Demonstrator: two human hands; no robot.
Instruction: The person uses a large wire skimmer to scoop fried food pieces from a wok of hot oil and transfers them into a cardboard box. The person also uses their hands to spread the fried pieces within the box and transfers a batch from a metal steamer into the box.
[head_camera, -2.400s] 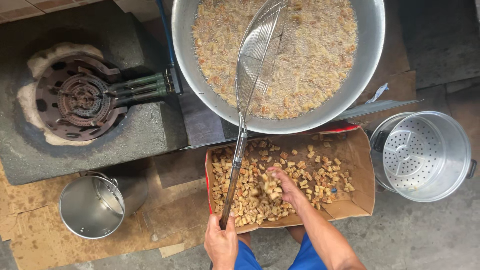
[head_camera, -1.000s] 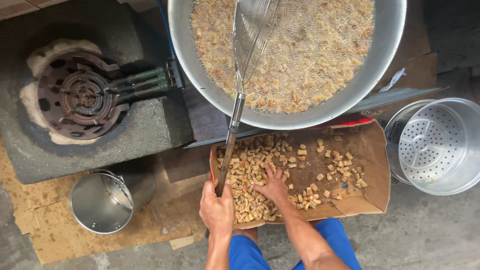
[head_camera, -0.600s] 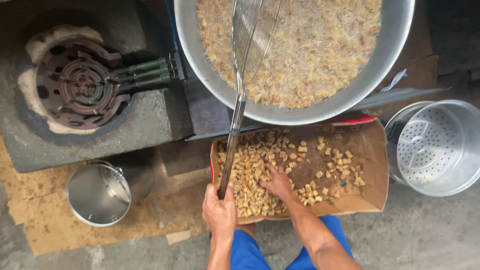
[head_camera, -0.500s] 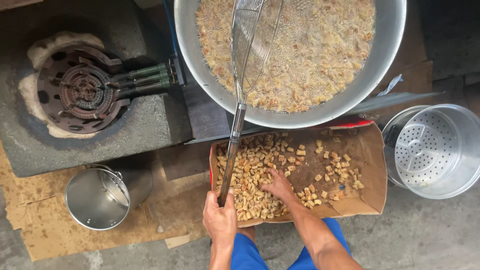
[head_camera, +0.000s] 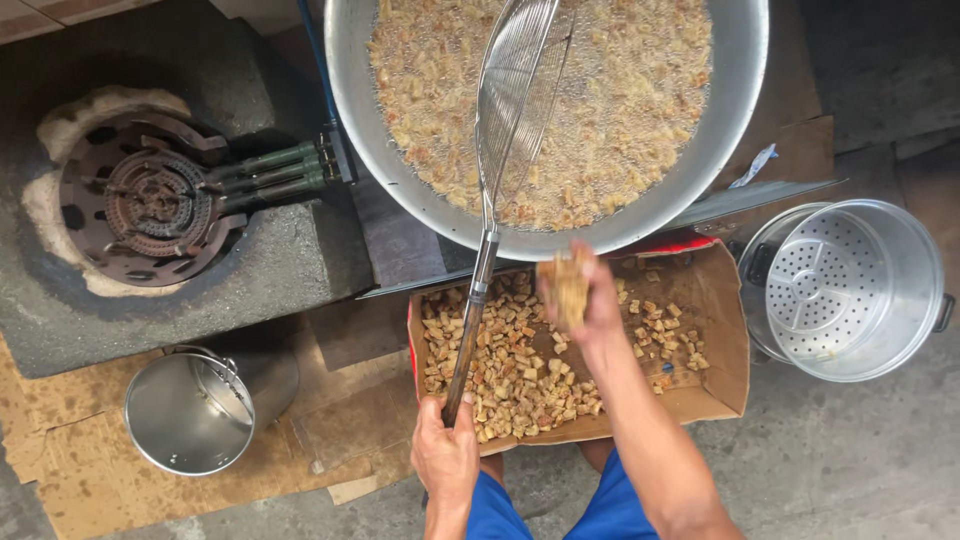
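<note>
1. Pale, bubbling oil filling the big metal pan (head_camera: 735, 120) almost edge to edge, so probably splashing hard if that handful gets dropped from this height instead of eased in low.
2. Sitting right over the near rim of the pan, that right hand (head_camera: 580, 290), so likely catching spatter or heat by hanging there.
3. Closed around a clump of tan chunks (head_camera: 563, 288), fingers curled tight, a bit blurred, hovering above the cardboard box (head_camera: 715, 385) and just short of the oil. Possibly losing a few bits over the rim or back into the box.
4. Wrapped fully around the end of the skimmer's handle (head_camera: 468, 345), the left hand (head_camera: 446, 455), down by the box's near edge. Leaning across the box with the mesh scoop (head_camera: 515, 95) tilted over the oil, so maybe slipping or tipping with such a far-back grip.
5. Sitting well apart: steel pail (head_camera: 190, 410) left, steamer pot (head_camera: 850, 290) right, unlit burner (head_camera: 150, 200) upper left.
</note>
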